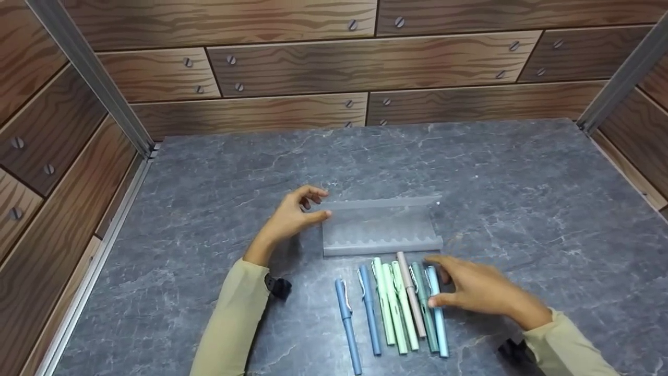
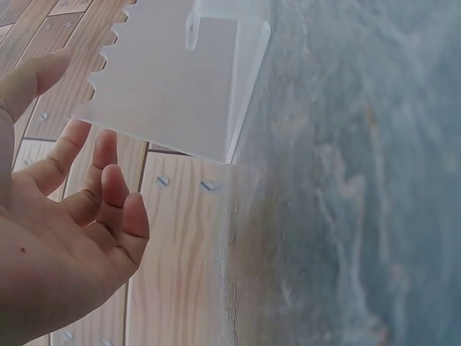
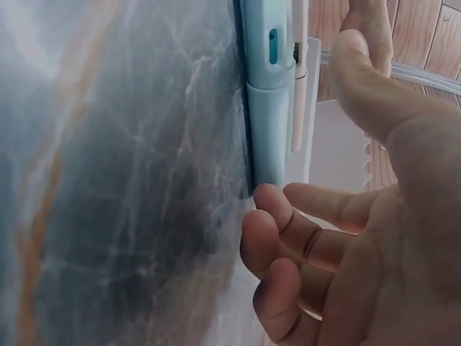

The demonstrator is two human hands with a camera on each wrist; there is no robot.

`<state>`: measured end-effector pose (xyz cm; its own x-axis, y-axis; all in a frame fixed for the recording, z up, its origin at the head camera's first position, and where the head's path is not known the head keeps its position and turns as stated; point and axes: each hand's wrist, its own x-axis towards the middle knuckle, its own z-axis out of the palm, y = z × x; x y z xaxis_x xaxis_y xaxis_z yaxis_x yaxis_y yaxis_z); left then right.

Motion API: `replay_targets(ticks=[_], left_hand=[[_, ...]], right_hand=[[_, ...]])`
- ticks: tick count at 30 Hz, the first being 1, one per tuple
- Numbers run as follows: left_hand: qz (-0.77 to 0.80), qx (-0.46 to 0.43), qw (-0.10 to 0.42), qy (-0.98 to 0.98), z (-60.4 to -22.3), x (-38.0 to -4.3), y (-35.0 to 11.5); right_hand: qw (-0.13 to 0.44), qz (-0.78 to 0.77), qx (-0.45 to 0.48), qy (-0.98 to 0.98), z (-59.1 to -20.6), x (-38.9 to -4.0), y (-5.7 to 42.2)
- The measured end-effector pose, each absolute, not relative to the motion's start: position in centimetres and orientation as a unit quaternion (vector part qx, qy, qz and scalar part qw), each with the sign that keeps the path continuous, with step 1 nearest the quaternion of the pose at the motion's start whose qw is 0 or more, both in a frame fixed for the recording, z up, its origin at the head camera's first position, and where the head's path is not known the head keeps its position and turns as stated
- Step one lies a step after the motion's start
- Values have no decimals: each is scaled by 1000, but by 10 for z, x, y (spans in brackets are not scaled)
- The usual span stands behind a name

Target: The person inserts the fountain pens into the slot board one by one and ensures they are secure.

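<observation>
A frosted clear plastic pen stand (image 1: 383, 224) with scalloped edges sits on the table. My left hand (image 1: 295, 213) is at its left end, thumb and fingers spread, an index fingertip right at the stand's corner (image 2: 155, 79) in the left wrist view. Several capped pens lie in a row in front of the stand. My right hand (image 1: 477, 287) is beside the light blue pen (image 1: 438, 313) at the row's right end, with loosely bent fingers around its upper part and nothing gripped. Left of that pen lie a dark green pen (image 1: 425, 308) and a mauve pen (image 1: 411, 295).
Three light green pens (image 1: 395, 308) lie mid-row. Further left are a blue pen (image 1: 369, 310) and another blue pen (image 1: 348, 326), set apart. The grey marbled table (image 1: 209, 209) is bounded by wood-patterned walls (image 1: 292, 68) and metal posts (image 1: 99, 78).
</observation>
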<state>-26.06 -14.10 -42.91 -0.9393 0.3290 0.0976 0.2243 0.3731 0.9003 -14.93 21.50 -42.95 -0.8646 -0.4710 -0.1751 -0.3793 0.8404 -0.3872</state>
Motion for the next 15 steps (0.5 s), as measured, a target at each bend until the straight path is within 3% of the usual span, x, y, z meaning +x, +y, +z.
replay_targets(ticks=[15], left_hand=[[530,156,43,832,-431,-263,-141]], right_hand=[[145,-175,-214,950,-436,-152,215]])
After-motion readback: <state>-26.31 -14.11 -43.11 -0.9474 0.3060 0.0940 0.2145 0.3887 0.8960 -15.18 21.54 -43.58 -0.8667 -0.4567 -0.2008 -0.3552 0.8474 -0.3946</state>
